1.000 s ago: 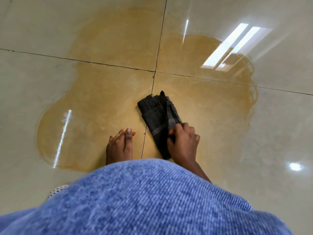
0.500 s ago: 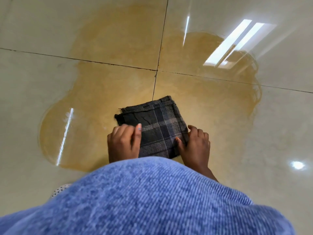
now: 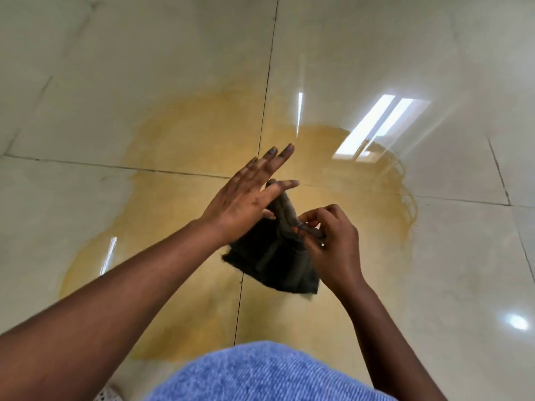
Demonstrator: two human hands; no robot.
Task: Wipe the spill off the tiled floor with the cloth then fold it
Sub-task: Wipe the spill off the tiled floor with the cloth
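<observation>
Dark cloth (image 3: 278,261), blurred, held above floor (image 3: 115,82) between both hands, over yellow-brown spill (image 3: 179,215). Right hand (image 3: 333,244) pinches cloth's upper edge, fingers curled. Left hand (image 3: 249,195) flat against cloth, fingers straight and spread. Blue garment (image 3: 260,374) at bottom edge.

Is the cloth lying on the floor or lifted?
Lifted: the cloth hangs from the right hand, which pinches its top edge.
</observation>
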